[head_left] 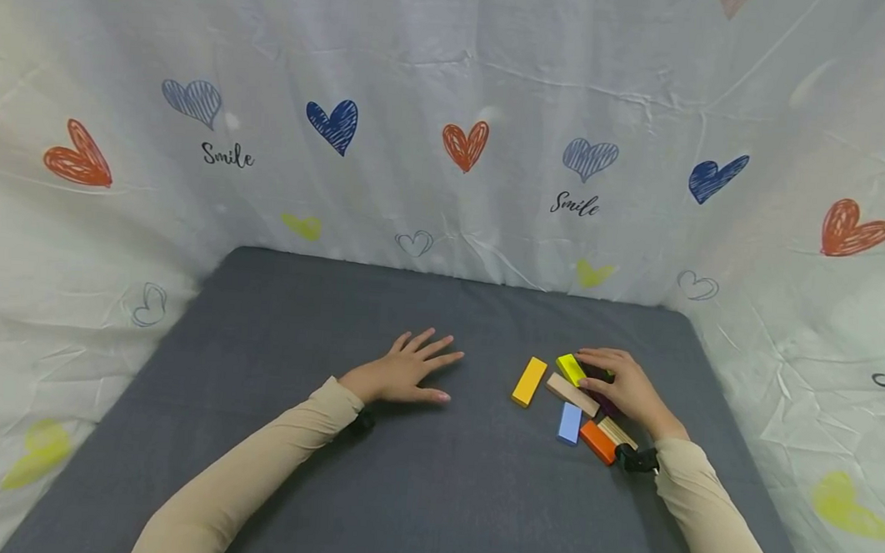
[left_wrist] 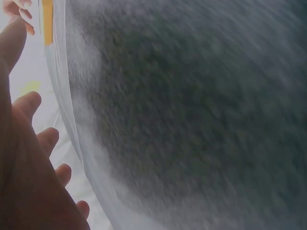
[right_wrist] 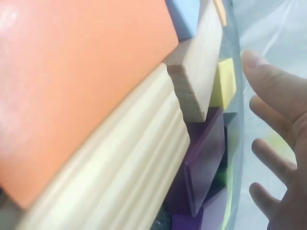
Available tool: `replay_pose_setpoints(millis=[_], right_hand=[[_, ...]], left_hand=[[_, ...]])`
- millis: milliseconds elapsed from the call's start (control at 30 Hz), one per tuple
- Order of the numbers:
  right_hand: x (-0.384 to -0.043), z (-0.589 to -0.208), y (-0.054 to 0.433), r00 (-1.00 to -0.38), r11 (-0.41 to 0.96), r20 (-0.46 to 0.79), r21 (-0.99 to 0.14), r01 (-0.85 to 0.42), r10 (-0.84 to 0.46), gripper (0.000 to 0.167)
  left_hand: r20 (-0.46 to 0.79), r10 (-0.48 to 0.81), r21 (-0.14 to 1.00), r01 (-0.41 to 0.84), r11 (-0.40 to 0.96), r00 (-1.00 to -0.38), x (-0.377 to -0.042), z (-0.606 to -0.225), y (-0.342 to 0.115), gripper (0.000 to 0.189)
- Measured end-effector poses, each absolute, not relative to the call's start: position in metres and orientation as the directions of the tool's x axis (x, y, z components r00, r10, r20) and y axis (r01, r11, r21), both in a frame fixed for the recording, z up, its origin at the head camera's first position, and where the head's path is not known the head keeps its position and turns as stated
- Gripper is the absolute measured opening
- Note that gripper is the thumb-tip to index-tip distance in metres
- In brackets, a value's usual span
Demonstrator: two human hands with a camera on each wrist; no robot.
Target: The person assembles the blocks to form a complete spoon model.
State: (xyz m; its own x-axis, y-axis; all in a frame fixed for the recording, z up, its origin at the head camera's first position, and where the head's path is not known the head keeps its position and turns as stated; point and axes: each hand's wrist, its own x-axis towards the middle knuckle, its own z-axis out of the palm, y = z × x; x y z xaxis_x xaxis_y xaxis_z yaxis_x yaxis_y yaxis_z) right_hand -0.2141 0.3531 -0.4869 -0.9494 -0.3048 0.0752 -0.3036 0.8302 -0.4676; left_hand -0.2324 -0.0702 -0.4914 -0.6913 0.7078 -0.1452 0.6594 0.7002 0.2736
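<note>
My left hand [head_left: 401,376] is spread flat over the grey cloth, fingers straight and holding nothing. To the right, my right hand [head_left: 623,388] hovers over a loose group of coloured blocks, its thumb and fingers apart. Nearest its fingertips is a bright yellow block [head_left: 569,368], with a plain wooden block [head_left: 571,393] just in front. Purple blocks [right_wrist: 206,163] and a green block [right_wrist: 227,191] lie beneath the hand, partly hidden in the head view. Closer to the wrist are a ridged wooden block [right_wrist: 124,148] and an orange block [head_left: 597,442].
An amber block [head_left: 529,382] lies apart on the left side of the group, and a light blue block [head_left: 569,423] sits at its front. Grey cloth [head_left: 431,493] covers the table. A white curtain with printed hearts [head_left: 423,75] surrounds its back and sides.
</note>
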Motion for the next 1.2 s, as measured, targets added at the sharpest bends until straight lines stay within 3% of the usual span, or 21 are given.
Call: replay_pose_setpoints(millis=[333,667,900,1200], right_hand=[[-0.220,-0.494,0.354,-0.951,0.816,0.029,-0.505,-0.280,-0.308,0.034],[-0.222,-0.497,0.354,-0.958,0.806,0.023,-0.535,-0.255,-0.287,0.030],[-0.223,-0.498,0.354,-0.965,0.794,0.022,-0.564,-0.227,-0.260,0.027],[-0.225,-0.500,0.352,-0.971,0.796,-0.008,-0.575,-0.192,-0.240,0.028]], left_hand=[[-0.169,0.738,0.296,0.681,0.670,-0.653,-0.232,-0.492,-0.043,0.077],[-0.167,0.769,0.322,0.703,0.634,-0.617,-0.240,-0.492,-0.013,0.075],[-0.099,0.810,0.378,0.731,0.568,-0.579,-0.250,-0.494,0.011,0.079],[-0.067,0.815,0.433,0.719,0.544,-0.576,-0.260,-0.498,0.038,0.089]])
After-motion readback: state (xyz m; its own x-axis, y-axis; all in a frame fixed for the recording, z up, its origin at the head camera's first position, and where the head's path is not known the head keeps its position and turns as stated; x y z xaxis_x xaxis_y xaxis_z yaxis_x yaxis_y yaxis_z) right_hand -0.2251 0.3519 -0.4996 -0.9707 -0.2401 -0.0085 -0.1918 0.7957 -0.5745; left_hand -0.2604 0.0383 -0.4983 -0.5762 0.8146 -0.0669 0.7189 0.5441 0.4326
